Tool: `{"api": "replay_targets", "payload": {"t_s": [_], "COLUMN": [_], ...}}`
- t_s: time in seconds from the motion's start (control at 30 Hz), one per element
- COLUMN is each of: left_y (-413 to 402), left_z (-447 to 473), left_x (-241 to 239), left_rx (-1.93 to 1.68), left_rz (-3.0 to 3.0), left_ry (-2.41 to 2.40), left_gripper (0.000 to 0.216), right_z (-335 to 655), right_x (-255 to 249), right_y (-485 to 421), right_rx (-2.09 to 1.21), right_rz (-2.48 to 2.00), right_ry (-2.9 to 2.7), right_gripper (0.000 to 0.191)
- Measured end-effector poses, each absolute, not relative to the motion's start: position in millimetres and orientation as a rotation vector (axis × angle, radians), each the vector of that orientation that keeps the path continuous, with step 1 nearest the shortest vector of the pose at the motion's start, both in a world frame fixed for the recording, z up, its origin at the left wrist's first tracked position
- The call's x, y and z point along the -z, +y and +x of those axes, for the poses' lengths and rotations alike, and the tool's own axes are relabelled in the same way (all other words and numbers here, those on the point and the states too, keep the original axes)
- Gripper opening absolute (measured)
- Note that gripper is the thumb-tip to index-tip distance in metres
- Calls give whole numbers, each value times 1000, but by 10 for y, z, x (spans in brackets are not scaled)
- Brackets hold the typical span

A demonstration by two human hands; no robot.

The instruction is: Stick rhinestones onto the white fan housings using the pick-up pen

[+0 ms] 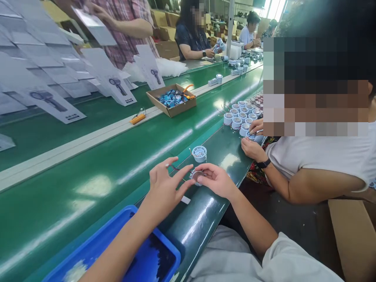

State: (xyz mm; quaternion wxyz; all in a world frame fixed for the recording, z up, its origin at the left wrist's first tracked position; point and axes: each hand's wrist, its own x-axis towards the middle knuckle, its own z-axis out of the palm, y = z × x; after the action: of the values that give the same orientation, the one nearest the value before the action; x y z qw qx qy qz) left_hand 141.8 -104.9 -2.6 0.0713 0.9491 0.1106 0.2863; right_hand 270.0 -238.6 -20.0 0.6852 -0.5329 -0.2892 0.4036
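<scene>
Both of my hands are at a small round fan part (197, 177) with a dull reddish-grey disc face, a pale rim and thin wires. My right hand (216, 180) grips its right side between thumb and fingers. The thumb and index finger of my left hand (166, 180) close on its left edge, while the other fingers are raised beside a dark wire. Just beyond stands a light blue round fan housing (199, 154) with a spoked top and thin wires. A small white strip (185, 199) lies on the bench below my left hand.
A blue tray (169, 244) is under my left forearm. A green conveyor (117, 156) carries a cardboard box (176, 107) of small blue parts and an orange-handled tool. A co-worker's hands (253, 145) work beside several housings (236, 122) on the right. Printed white boxes (117, 84) stand across the belt.
</scene>
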Motion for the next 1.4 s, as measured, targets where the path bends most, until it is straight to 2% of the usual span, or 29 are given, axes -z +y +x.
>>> {"api": "replay_targets", "payload": {"t_s": [0.1,0.27,0.4,0.57,0.97,1.23,1.4], "left_y": [-1043,-1043,-1083,-1121,-1134,-1113,-1111], "left_z": [1422,1442,1452,1436,1373,1385,1390], "left_x": [-3,-95,-141,-158,-201,-115,-32], "left_rx": [-757,-467,-604,-759,-1095,-1061,-882], "left_rz": [2788,2515,2480,2538,2765,2792,2757], "left_ry": [248,180,183,149,13,16,82], "left_gripper": [30,39,37,31,31,22,24], "right_z": [2673,2665,2685,2687,2617,2601,2600], "right_x": [177,158,129,59,-52,54,118], "right_y": [-2409,-2377,-2349,-2357,-2280,-2260,-2327], "right_rx": [-883,-815,-856,-809,-846,-866,-906], "right_rz": [-1208,-1215,-1199,-1252,-1212,-1246,-1249], "right_ry": [-668,-657,-612,-616,-656,-623,-601], "right_gripper": [32,29,36,27,29,29,32]}}
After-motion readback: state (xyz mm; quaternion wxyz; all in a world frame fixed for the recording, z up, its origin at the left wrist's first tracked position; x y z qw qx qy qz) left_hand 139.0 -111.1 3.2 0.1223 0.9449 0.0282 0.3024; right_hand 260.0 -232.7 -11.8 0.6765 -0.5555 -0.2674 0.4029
